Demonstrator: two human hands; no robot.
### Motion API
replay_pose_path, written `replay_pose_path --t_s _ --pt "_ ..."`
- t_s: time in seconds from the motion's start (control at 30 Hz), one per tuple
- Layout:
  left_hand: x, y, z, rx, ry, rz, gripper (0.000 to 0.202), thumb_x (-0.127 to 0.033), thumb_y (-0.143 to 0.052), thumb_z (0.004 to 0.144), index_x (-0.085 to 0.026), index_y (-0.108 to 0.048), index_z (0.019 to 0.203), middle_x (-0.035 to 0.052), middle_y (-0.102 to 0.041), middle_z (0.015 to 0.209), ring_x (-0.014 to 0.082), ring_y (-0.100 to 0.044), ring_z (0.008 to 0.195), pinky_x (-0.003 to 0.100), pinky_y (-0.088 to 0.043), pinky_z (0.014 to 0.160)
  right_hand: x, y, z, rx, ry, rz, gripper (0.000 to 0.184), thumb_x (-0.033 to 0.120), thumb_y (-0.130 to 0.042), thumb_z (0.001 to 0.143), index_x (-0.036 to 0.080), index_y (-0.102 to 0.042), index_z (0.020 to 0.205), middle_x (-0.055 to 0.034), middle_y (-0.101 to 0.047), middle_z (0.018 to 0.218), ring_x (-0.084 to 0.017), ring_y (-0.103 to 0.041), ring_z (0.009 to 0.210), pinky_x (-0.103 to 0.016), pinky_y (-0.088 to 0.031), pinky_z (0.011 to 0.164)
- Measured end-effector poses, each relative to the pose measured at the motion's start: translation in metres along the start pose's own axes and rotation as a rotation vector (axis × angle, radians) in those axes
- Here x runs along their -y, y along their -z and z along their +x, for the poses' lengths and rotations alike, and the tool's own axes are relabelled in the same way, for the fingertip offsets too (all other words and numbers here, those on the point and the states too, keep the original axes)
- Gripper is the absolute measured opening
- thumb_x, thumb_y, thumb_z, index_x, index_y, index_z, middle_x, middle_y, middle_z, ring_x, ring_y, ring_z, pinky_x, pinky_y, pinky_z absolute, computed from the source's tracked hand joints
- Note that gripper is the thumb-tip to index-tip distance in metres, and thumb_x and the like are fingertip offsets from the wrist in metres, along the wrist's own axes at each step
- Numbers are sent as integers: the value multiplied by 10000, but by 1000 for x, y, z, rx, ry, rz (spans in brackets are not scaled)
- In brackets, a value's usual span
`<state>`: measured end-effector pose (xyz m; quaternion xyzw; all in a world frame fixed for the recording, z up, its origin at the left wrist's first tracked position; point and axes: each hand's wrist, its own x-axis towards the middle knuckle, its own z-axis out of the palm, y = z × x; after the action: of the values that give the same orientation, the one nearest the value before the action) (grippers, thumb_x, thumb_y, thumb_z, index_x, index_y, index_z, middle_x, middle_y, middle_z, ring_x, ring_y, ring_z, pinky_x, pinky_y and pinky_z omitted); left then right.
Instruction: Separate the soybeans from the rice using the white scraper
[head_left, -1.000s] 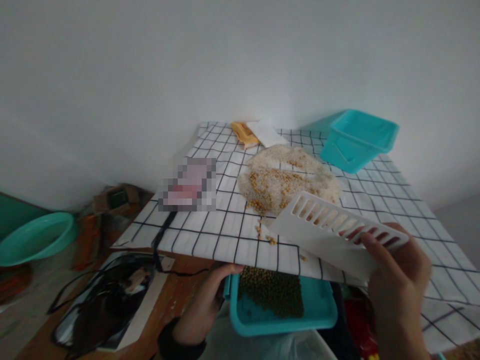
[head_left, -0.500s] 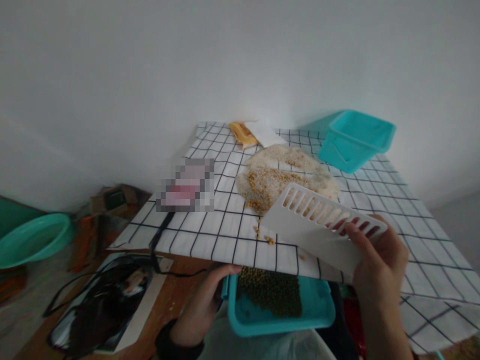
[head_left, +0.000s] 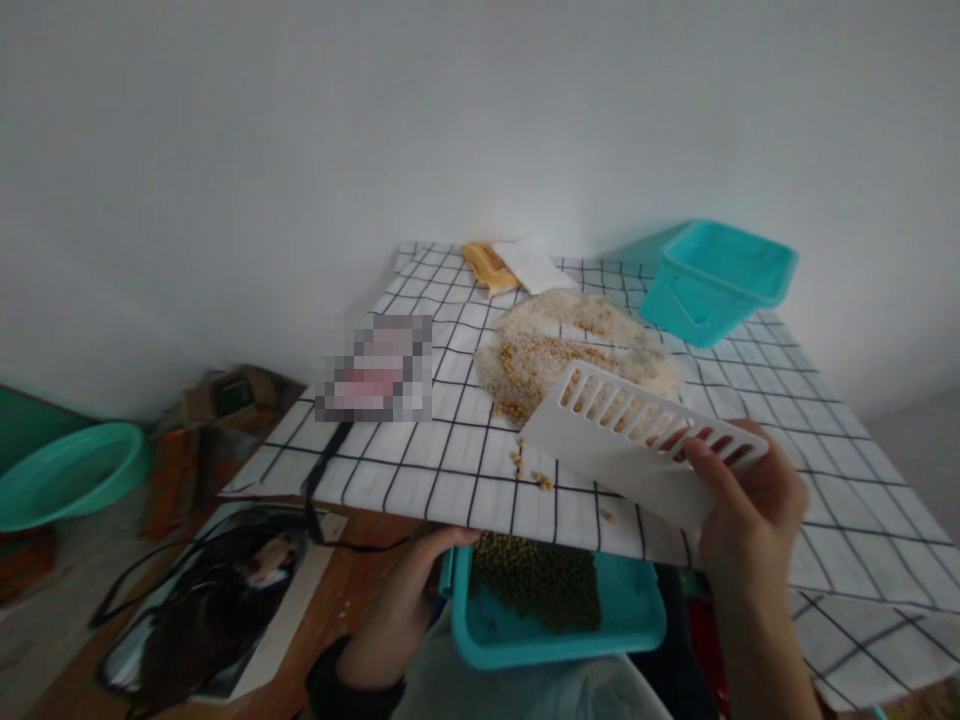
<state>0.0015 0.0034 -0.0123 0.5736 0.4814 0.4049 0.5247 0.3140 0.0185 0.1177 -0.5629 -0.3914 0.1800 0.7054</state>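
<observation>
My right hand (head_left: 750,515) grips the right end of a white slotted plastic panel (head_left: 600,455), fingers showing through the slots. Tilted, the panel stands over the near side of a spread of pale grains (head_left: 544,313) mixed with yellow kernels (head_left: 521,385), which look like rice and corn or soybeans. Several stray kernels (head_left: 541,481) lie near the table's front edge. Below that edge, my left hand (head_left: 412,590) is closed on the left side of a teal plastic bin (head_left: 562,655) at my lap. Small dark-green beans (head_left: 551,585) partly cover its bottom.
Another teal bin (head_left: 694,315) stands at the back right of the checked tablecloth (head_left: 405,465). A yellow packet (head_left: 486,268) and a white packet (head_left: 536,268) lie at the back by the wall. At left are a pixelated item (head_left: 375,365), a black strap (head_left: 319,490) and a green basin (head_left: 82,475).
The panel and my right hand have shifted slightly left and up. My left hand and the bin at my lap have hardly moved. The view has tilted a little.
</observation>
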Motion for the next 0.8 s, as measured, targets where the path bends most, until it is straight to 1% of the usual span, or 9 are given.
replay_pose_path --t_s 0.17,0.27,0.43,0.57,0.63,0.7,0.8 --pt "0 3 -1 -7 -2 7 382 -176 -804 672 -305 -788 1031 45 -819 1095 280 -739 995 401 -621 883 3 2 -2 14 32 -12 197 323 -813 721 187 -673 747 8 -641 675 -126 -556 576 -252 -371 522" --pt "-3 3 -1 7 -2 -27 401 -150 -784 687 -306 -786 1056 45 -817 1110 278 -744 1000 401 -625 888 6 3 -3 8 22 -36 196 336 -810 727 187 -686 756 4 -653 681 -130 -566 578 -253 -375 518" --pt "-9 4 -1 64 -5 -100 424 -85 -727 773 -350 -778 1100 6 -810 1127 233 -753 997 348 -619 893 6 5 -5 -32 29 -34 234 348 -834 695 190 -671 752 11 -648 659 -126 -555 538 -250 -366 490" --pt "-8 6 -3 80 -42 -100 486 -45 -705 791 -392 -765 1125 -21 -800 1126 209 -759 969 308 -625 859 3 2 -5 -18 0 -36 243 354 -834 703 193 -675 793 18 -642 654 -119 -534 521 -249 -358 482" --pt "-6 6 -3 73 -53 -86 480 -52 -718 783 -384 -765 1126 -16 -798 1135 217 -755 987 313 -623 869 3 -1 -5 31 -20 -38 212 340 -810 744 197 -668 811 9 -655 686 -136 -573 573 -259 -393 521" --pt "-4 5 -3 67 -51 -57 452 -75 -737 774 -366 -768 1119 -3 -802 1134 230 -753 995 328 -626 872 3 -4 -4 68 1 -21 173 316 -784 776 199 -657 793 -1 -659 717 -161 -621 657 -282 -436 588" --pt "-3 5 -1 63 -42 -33 438 -113 -774 740 -338 -768 1116 22 -803 1145 254 -750 999 353 -633 863 3 -8 -2 75 47 11 160 290 -777 779 196 -651 752 -3 -646 734 -176 -640 725 -302 -454 655"
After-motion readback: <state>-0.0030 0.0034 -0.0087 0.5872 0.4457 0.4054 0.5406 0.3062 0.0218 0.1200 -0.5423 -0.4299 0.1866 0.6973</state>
